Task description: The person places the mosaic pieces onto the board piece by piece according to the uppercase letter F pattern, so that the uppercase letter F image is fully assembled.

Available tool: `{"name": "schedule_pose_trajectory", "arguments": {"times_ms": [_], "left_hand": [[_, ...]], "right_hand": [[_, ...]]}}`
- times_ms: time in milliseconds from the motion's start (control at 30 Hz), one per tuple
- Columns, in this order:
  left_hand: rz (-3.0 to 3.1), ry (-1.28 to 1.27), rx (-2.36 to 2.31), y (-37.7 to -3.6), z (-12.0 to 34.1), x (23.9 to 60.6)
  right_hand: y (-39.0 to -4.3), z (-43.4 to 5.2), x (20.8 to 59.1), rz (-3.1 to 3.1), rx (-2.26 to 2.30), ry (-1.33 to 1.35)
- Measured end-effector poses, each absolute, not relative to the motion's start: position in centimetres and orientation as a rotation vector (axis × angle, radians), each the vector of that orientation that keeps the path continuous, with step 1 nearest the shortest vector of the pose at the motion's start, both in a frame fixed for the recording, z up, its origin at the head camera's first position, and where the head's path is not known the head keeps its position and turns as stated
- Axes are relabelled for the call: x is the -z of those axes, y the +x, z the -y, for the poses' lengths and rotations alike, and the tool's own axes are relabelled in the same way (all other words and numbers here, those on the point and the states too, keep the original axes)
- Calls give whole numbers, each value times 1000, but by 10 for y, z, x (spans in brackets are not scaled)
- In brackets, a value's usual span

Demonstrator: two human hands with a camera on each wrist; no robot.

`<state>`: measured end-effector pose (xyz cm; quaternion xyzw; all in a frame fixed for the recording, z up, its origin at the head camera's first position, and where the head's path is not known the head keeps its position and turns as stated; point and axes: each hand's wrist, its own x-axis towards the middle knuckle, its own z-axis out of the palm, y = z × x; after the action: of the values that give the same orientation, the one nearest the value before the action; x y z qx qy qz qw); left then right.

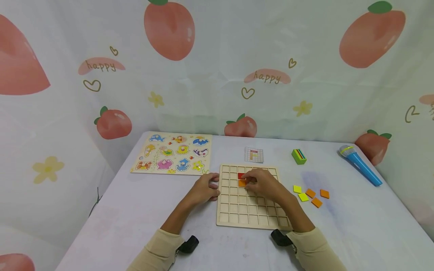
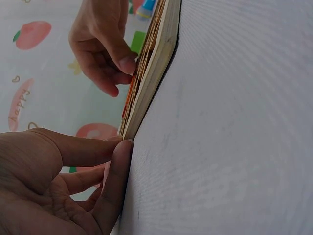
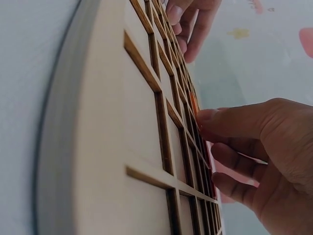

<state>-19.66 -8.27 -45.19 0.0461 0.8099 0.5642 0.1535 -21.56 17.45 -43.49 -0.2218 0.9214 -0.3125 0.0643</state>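
Note:
On the table lies a square wooden grid board (image 1: 234,218), its cells framed by raised strips. My left hand (image 1: 204,188) pinches the board's left edge between thumb and fingers; the left wrist view shows the thumb and a finger (image 2: 115,171) meeting at that edge. My right hand (image 1: 262,184) is over the upper middle of the board, fingers bent, thumb and fingertips at an orange tile (image 1: 242,183) in a cell. Directly behind it, a red tile (image 1: 241,175) shows partly past the fingers. The right wrist view has the thumb (image 3: 208,116) right against the orange.
Right of the board lie yellow tiles (image 1: 303,197) and loose orange tiles (image 1: 324,194). Behind them are a green block stack (image 1: 299,157) and a blue microphone (image 1: 364,168). A printed grid card (image 1: 254,154) lies beyond the board, a sea-animal puzzle (image 1: 173,153) at back left.

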Motion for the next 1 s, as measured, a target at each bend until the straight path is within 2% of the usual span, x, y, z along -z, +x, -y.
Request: {"name": "schedule_pose_trajectory", "arguments": {"times_ms": [1000], "left_hand": [[-2299,132,-1646,-195,82,449]], "right_hand": [[-221,-204,431,-2779,1046,-611]]}}
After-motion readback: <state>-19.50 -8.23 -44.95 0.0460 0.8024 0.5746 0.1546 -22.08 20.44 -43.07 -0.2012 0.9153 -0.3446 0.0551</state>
